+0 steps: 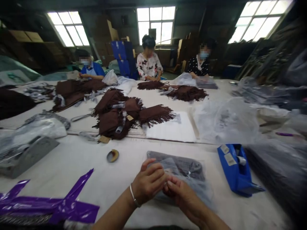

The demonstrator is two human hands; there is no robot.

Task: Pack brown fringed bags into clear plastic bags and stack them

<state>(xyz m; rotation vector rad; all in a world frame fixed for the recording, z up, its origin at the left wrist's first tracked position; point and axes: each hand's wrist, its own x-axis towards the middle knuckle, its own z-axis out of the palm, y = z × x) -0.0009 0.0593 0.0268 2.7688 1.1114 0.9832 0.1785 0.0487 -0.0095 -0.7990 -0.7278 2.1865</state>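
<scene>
My left hand [150, 180], with a silver bracelet at the wrist, is closed, its fingers curled in front of me. Against it, my right hand [181, 191] pinches thumb and fingers together. Whatever lies between the fingertips is too small and covered to make out. Under and behind both hands lies a clear plastic bag [206, 187] with a folded grey cloth item [192, 164] inside. A see-through flap of plastic rises just behind the fingers. To the right stands a blue tape dispenser [236, 171] with a roll in it.
Purple plastic wrapping [48, 204] lies at left, near a grey metal holder [31, 155]. A small round roll [112, 156] sits mid-table. Beyond are brown fringed cloth pieces [111, 123], a white sheet [171, 131] and plastic bags [225, 118]. Several people work across the table.
</scene>
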